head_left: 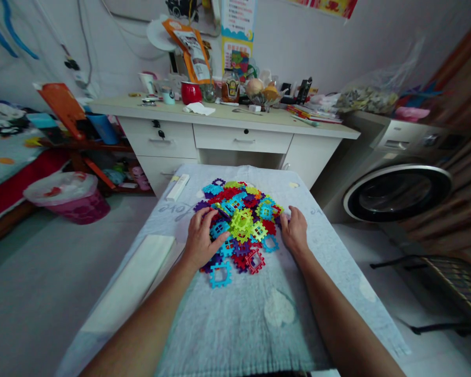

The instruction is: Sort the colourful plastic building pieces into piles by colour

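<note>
A heap of coloured plastic interlocking blocks (241, 224) lies on the cloth-covered table, in blue, red, purple and lime green, many with window-like openings. My left hand (203, 238) rests against the heap's left side, thumb and fingers apart, touching the blocks. On the opposite side, my right hand (294, 229) is beside the heap's right edge, its fingers loosely spread and partly turned away. Neither hand shows a block lifted off the heap. Nearest me, a light-blue square block (220, 274) and a red square block (255, 261) lie at the front edge.
A white remote-like bar (178, 187) lies at the table's far left, and a folded pale cloth (133, 280) along its left side. Beyond stands a white desk (243, 139) with jars and papers. A washing machine (396, 167) is at right, a pink bin (73, 201) at left.
</note>
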